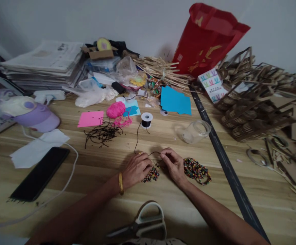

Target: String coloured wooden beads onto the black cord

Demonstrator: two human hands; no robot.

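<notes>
Both the left hand (137, 168) and right hand (173, 165) pinch black cord (137, 134), seemingly closed; beads (151, 174) beneath could slip off if grip loosens.

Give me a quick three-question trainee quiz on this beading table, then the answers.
1. True or false: the black cord between the hands leads up to the spool.
2. Which lies nearest the right hand? A) clear jar B) heap of beaded strands C) black phone
3. Fill in: near the table's front edge, between the forearms, lie the ____.

Key: 1 true. 2 B. 3 scissors. The left hand pinches a small beaded piece.
</notes>
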